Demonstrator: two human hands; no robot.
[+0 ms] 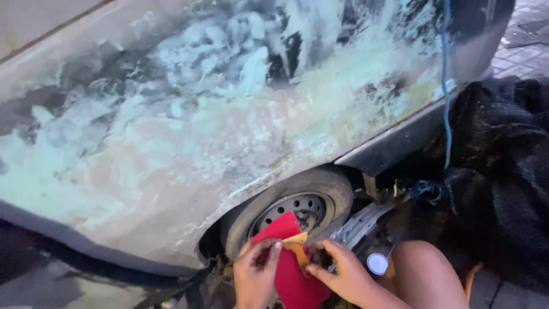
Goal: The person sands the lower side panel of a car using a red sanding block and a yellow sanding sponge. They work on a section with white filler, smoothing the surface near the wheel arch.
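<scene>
My left hand [255,274] and my right hand [337,273] meet low in the head view, in front of a car wheel [297,203]. Both hands hold a red flat sheet [291,280] with a small orange-yellow piece [297,246] pinched on top of it between the thumbs. The red sheet stands upright between the hands, its top corner pointing at the wheel. My bare knee [426,274] is just right of my right hand.
A car fender [171,143] coated in patchy pale green and pinkish filler fills the upper view. A dark cloth [503,171] covers the front at the right. A blue cord [446,86] hangs down. A small white round lid [377,263] lies near my knee.
</scene>
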